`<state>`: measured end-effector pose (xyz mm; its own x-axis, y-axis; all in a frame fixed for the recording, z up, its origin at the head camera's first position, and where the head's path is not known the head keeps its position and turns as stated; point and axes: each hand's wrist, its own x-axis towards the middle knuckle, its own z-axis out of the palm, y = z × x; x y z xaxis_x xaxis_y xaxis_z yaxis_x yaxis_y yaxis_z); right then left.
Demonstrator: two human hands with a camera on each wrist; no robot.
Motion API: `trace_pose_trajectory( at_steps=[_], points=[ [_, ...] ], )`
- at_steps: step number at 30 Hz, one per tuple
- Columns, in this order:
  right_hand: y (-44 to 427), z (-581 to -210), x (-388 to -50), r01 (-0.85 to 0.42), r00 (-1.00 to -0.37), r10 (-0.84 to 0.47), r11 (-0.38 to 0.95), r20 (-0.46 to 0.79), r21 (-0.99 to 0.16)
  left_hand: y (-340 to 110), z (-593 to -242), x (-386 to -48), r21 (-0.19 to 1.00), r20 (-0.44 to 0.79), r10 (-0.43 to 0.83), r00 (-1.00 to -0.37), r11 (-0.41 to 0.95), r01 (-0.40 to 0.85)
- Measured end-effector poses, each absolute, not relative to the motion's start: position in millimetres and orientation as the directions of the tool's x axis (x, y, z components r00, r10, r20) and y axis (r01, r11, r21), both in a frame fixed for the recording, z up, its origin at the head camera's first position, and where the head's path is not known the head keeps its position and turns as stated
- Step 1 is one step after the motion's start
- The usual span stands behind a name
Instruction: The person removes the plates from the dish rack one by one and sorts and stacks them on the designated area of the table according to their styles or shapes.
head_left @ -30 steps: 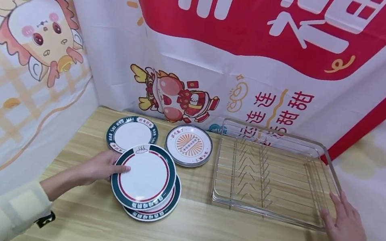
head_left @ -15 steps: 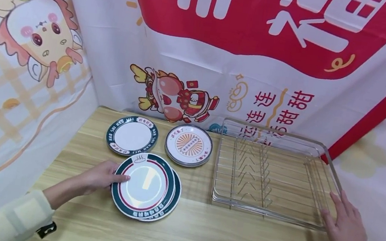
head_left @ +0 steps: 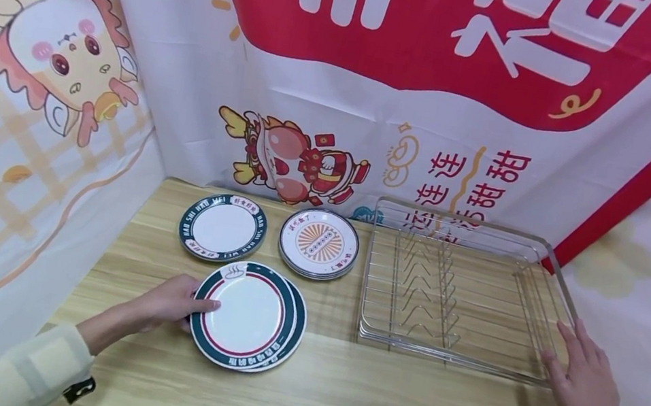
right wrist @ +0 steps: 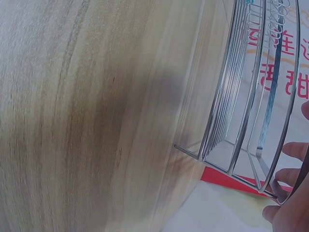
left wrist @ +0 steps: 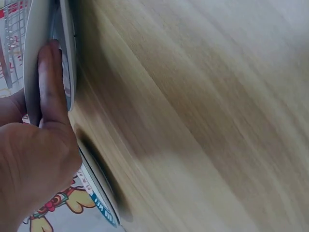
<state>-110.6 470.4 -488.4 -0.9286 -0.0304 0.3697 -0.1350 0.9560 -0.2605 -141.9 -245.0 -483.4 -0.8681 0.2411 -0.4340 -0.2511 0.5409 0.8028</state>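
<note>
In the head view my left hand (head_left: 169,304) pinches the left rim of a white plate (head_left: 248,320) with a green border and red ring, thumb on top. A similar plate (head_left: 299,326) lies mostly covered beneath it, its right edge showing. In the left wrist view, the fingers (left wrist: 50,87) lie between the held plate (left wrist: 33,53) and the lower plate (left wrist: 70,63). At the right, my right hand (head_left: 585,388) grips the right end of a metal wire dish rack (head_left: 453,360). Its fingertips curl over the rack's top rim in the right wrist view.
A green-rimmed plate with lettering (head_left: 223,229) sits at the back left. Beside it stands a stack of smaller plates (head_left: 320,243) with an orange sunburst print. Printed cloth (head_left: 317,78) hangs behind the wooden table (head_left: 337,396) and at both sides.
My left hand has lowered the held plate toward the front, so it covers more of the plate beneath and uncovers the lettered plate. The right hand and rack have stayed put.
</note>
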Motion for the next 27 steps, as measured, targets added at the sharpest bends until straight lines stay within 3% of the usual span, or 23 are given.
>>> trace_pose_trajectory(
  at_steps=[8, 14, 27],
  points=[
    [470.9, -488.1, -110.7, -0.128, -0.935, -0.029, 0.958, 0.354, -0.257, -239.8, -484.2, -140.8, 0.682, -0.386, 0.229, -0.894, 0.723, -0.109],
    [469.6, -484.7, -111.9, -0.123, -0.939, -0.03, 0.959, 0.341, -0.255, -234.0, -482.4, -138.4, 0.538, -0.416, 0.186, -0.89, 0.839, -0.076],
    [475.8, -477.8, -110.2, -0.147, -0.958, -0.068, 0.95, 0.278, -0.275, -223.9, -488.4, -138.9, 0.376, -0.409, 0.16, -0.899, 0.926, -0.007]
  ],
)
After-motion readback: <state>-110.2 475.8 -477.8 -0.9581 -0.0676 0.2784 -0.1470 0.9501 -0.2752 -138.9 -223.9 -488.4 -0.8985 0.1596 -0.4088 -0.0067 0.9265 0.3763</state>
